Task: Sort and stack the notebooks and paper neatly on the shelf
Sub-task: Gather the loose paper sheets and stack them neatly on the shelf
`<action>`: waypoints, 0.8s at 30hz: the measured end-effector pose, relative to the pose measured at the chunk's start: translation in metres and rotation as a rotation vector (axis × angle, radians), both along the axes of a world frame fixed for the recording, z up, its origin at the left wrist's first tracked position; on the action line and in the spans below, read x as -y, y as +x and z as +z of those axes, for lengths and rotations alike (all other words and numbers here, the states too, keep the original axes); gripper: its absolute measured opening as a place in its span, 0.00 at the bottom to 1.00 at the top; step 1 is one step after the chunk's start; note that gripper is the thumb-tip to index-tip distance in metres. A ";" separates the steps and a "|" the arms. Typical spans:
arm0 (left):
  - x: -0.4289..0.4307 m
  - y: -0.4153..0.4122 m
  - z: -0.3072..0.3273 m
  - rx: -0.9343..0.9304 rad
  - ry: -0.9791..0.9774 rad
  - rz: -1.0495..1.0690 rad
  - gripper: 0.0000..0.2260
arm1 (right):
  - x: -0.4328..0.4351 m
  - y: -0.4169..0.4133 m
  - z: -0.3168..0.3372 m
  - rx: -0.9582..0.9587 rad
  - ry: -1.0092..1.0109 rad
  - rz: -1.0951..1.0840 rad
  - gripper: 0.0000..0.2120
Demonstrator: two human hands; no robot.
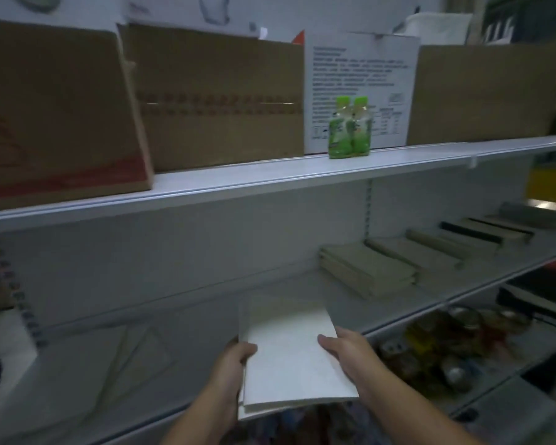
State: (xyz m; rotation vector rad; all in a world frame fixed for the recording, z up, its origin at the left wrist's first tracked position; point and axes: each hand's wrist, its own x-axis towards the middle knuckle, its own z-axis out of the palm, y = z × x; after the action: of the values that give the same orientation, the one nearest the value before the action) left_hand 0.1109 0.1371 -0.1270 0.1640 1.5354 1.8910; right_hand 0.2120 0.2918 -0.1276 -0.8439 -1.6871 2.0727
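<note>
A stack of white paper (289, 358) sticks out over the front edge of the middle shelf (430, 303). My left hand (231, 364) grips the stack's left edge, thumb on top. My right hand (350, 351) holds its right edge, fingers curled over the top sheet. Further right on the same shelf lie several piles of greyish notebooks (366, 271), one overlapping the other in a row (482, 232) toward the far right. A spiral-bound notebook (10, 284) stands at the far left.
The upper shelf (270, 178) carries cardboard boxes (219, 94), a white printed box (360, 88) and two green bottles (350, 130). Pale flat sheets (116, 364) lie left of the paper. Jars and cans (446, 342) fill the lower shelf at the right.
</note>
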 end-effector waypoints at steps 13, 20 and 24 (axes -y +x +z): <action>-0.160 0.100 0.020 0.096 -0.030 -0.145 0.14 | -0.145 0.103 0.012 0.033 0.052 -0.143 0.12; -0.252 0.072 0.024 -0.292 -0.148 -0.029 0.19 | -0.224 0.089 0.012 -0.054 -0.045 -0.270 0.19; -0.318 0.057 0.023 -0.352 -0.108 -0.052 0.17 | -0.277 0.083 0.030 0.015 0.068 -0.333 0.17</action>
State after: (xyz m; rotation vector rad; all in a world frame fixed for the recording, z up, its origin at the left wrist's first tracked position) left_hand 0.1680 0.4549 -0.1043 0.5053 1.8401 1.8012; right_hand 0.2955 0.5692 -0.0977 -1.0407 -1.4964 1.7807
